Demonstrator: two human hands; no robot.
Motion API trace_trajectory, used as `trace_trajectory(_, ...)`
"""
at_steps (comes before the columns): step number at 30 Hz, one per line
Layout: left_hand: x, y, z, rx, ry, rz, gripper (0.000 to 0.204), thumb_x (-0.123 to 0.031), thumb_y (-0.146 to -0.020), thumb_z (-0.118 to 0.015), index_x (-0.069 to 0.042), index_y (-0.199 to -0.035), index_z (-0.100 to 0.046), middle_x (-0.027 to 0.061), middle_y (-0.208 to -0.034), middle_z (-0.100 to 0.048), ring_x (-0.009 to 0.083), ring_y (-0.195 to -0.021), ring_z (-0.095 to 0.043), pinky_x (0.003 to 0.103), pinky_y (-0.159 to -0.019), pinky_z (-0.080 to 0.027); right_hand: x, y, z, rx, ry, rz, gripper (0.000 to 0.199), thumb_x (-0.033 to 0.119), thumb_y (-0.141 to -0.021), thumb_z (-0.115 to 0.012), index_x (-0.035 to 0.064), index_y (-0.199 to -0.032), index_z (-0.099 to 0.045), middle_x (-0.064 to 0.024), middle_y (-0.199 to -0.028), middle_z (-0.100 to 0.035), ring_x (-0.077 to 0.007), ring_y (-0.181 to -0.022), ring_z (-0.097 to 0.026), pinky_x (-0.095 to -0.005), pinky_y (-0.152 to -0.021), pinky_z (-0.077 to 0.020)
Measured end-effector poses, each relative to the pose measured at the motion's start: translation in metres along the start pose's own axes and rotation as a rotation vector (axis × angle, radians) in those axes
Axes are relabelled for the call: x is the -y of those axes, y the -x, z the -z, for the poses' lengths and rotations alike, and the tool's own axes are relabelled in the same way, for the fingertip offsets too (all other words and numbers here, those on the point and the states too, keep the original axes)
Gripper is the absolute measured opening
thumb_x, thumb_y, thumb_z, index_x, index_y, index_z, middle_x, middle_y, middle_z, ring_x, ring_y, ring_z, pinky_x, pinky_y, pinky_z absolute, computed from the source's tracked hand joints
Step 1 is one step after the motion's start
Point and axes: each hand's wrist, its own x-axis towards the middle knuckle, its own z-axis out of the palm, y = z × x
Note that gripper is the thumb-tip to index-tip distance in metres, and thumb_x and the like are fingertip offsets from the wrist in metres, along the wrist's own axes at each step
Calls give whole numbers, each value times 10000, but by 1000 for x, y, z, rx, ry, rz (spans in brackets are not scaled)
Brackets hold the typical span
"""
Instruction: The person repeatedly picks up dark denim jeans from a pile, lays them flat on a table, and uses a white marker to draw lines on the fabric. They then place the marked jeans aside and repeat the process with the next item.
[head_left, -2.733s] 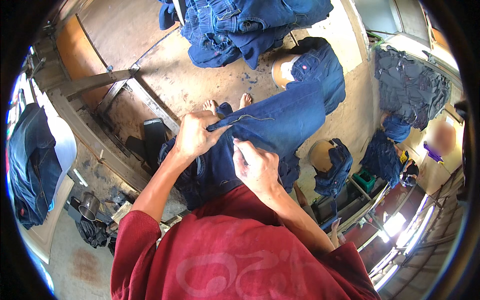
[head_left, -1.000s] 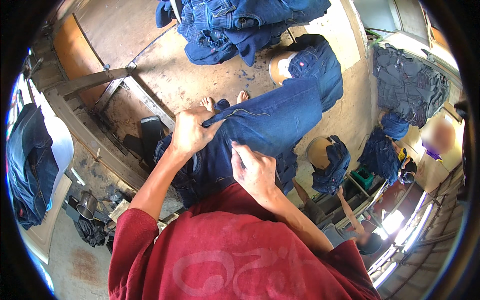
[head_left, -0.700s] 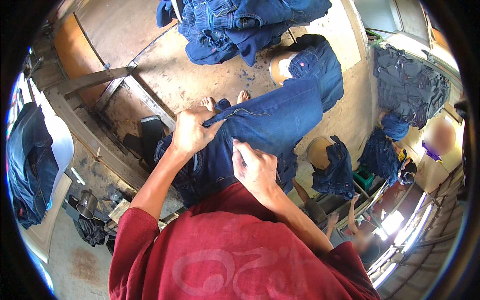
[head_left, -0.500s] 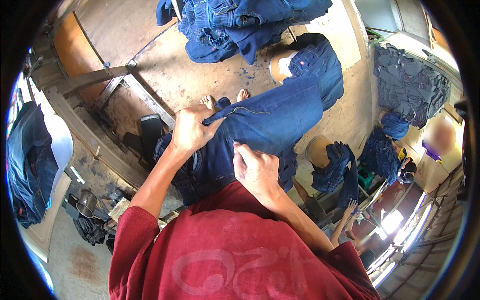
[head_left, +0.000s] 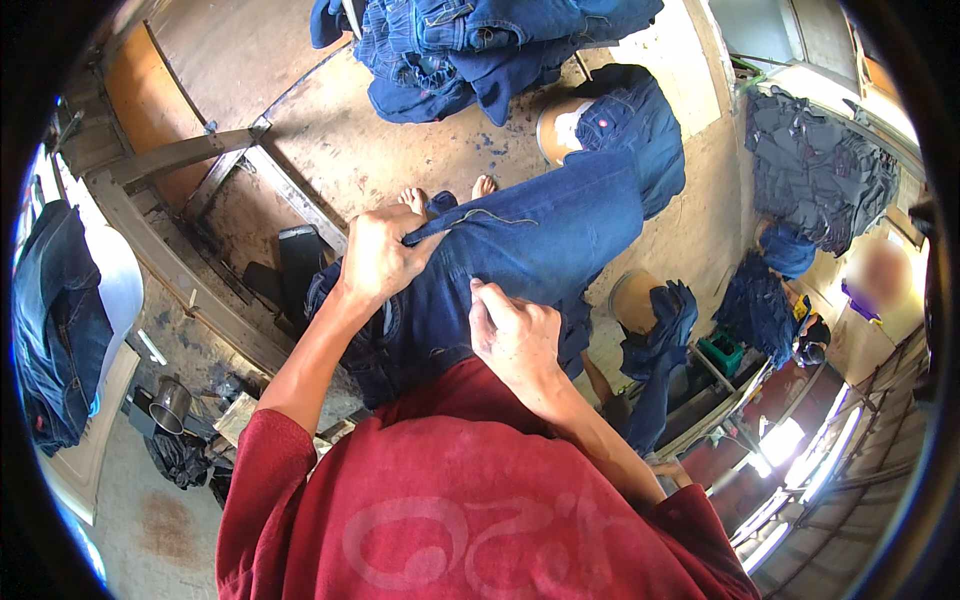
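Observation:
A pair of blue jeans (head_left: 560, 235) lies across my lap and stretches to the upper right. A pale loose thread (head_left: 495, 217) trails on the denim near its far edge. My left hand (head_left: 385, 255) is closed on that edge, pinching a fold of the cloth. Just to the right and nearer to me, my right hand (head_left: 512, 335) is closed over the denim, with thumb and forefinger together. Whatever those fingers hold, if anything, is hidden or too small to make out.
A denim pile (head_left: 480, 50) stands at the far side. More denim (head_left: 640, 120) covers a round stool (head_left: 557, 135) beyond the jeans. Dark garments (head_left: 815, 165) are heaped at the far right. On the left hangs a denim garment (head_left: 60, 330), above a metal cup (head_left: 172, 408).
Both my hands stay nearly where they were on the jeans. At the right, another person's raised hands have dropped lower, and the denim near them has swung down and left.

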Motion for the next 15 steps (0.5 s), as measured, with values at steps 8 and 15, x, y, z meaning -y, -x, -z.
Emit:
trace_trajectory(8, 1, 0, 1, -6, 25, -14, 199, -145, -815, -936, 0, -896, -828, 155, -781, -719, 336, -680, -718, 413, -647, -554, 4, -3, -5, -23, -58, 24, 129, 73, -932, -767, 118, -1053, -768, -71, -616, -658, -238, -501, -667, -371, -479, -519)
trace_trajectory(15, 2, -2, -1, 3, -8, -1, 234, -172, -813, -945, 5, -907, -825, 146, -784, -715, 332, -685, -711, 410, -669, -567, 10, -3, 4, 103, 31, 13, 139, 94, -949, -760, 116, -1085, -780, -86, -666, -702, -231, -527, -698, -365, -479, -522)
